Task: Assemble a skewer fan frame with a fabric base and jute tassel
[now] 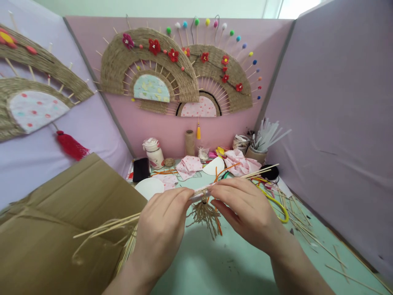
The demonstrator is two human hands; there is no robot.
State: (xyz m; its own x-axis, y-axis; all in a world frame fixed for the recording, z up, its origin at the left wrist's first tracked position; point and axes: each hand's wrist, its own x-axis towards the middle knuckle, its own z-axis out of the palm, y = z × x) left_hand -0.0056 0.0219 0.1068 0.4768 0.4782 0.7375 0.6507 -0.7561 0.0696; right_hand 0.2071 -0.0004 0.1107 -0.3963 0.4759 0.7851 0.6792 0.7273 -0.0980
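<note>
Pink panel (119, 119): two woven fans (112, 65) overlapped, a yellow tassel (198, 132) hung below.
Left panel (21, 168): a red tassel (70, 144) hung below another fan (72, 84).
Black phone (141, 169): lay beside the white bottle (154, 156).

You are at a craft workspace, shown by decorated woven fans (149, 37) on partition walls (123, 119) and scattered sticks (319, 246) and fabric scraps (242, 163).
</note>
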